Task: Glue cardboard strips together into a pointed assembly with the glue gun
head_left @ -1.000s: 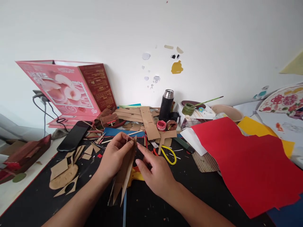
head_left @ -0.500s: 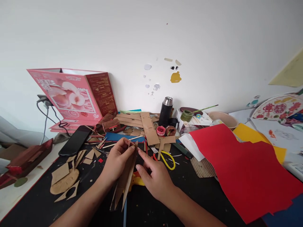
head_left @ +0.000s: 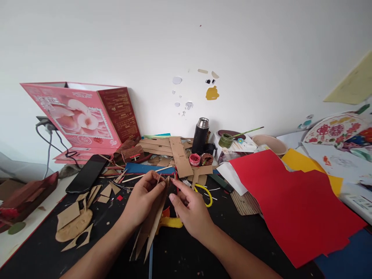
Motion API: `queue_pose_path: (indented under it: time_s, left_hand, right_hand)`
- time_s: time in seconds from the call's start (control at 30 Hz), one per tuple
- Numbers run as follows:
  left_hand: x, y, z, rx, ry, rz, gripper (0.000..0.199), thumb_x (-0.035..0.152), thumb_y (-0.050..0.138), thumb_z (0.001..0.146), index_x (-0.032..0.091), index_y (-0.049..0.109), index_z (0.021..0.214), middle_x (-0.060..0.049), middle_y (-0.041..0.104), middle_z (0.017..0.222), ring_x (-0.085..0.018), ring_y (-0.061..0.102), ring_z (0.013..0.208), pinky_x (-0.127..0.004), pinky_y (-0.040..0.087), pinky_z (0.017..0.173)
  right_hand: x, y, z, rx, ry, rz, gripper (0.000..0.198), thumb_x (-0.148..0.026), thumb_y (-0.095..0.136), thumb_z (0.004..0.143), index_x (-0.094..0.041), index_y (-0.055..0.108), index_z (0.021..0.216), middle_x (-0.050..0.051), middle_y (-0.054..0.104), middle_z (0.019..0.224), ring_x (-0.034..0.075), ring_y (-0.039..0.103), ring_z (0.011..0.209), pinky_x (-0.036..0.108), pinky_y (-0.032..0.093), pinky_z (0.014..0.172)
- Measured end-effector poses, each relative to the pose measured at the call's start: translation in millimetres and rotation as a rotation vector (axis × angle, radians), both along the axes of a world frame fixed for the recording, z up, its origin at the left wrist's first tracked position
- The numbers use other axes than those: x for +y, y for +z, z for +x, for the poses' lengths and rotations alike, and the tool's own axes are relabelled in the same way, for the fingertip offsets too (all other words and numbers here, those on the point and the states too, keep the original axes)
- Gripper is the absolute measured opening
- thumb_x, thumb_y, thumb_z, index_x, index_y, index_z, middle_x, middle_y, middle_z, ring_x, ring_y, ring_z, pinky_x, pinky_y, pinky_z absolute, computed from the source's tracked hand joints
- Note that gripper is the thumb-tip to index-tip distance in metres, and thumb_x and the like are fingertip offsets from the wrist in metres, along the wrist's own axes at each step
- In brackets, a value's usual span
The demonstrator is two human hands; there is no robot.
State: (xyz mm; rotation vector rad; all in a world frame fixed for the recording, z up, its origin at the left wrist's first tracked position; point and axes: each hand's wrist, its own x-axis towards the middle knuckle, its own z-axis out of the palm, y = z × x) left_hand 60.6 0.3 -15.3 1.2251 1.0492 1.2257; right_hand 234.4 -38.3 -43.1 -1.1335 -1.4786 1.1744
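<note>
My left hand (head_left: 142, 197) pinches the upper end of a folded cardboard piece (head_left: 155, 226) between thumb and fingers. Its long, pointed flaps hang down toward me, standing apart at the bottom. My right hand (head_left: 192, 211) is just to the right, index finger stretched toward the cardboard's top edge and thumb held apart. Whether that fingertip touches the edge I cannot tell. Below the hands lies a yellow tool with an orange part (head_left: 171, 222), partly hidden by the cardboard and the right hand. Behind the right hand shows a yellow scissor handle (head_left: 209, 195).
Cardboard scraps (head_left: 68, 215) and a black phone (head_left: 87, 174) lie at left. Further back are a pink box (head_left: 84, 116), a black flask (head_left: 200, 137), and paint jars (head_left: 194, 159). Red paper (head_left: 279, 201) covers much of the right side.
The view has shifted slightly, so the background sits further left. My right hand has moved a little away from the cardboard's tip. The left hand keeps its pinch on the cardboard.
</note>
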Motion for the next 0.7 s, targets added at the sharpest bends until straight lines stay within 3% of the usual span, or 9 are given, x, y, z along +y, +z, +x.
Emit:
queue_pose_path:
  time_s: [0.27, 0.7]
  left_hand:
    - [0, -1.7, 0, 0.015, -0.039, -0.026, 0.034, 0.045, 0.088, 0.080, 0.022, 0.063, 0.081, 0.001, 0.063, 0.081, -0.017, 0.056, 0.077, -0.028, 0.047, 0.074]
    - [0, -0.8, 0, 0.012, -0.039, -0.052, 0.035, 0.045, 0.091, 0.075, 0.022, 0.065, 0.081, 0.000, 0.065, 0.081, -0.018, 0.057, 0.076, -0.028, 0.049, 0.074]
  right_hand:
    - [3, 11, 1, 0.234, 0.043, -0.193, 0.068, -0.059, 0.070, 0.098, -0.013, 0.066, 0.146, -0.009, 0.053, 0.058, 0.009, 0.040, 0.042, 0.023, 0.036, 0.044]
    - [4, 12, 1, 0.306, 0.057, -0.225, 0.069, -0.061, 0.073, 0.094, -0.012, 0.068, 0.141, -0.010, 0.054, 0.057, 0.009, 0.041, 0.041, 0.022, 0.034, 0.042]
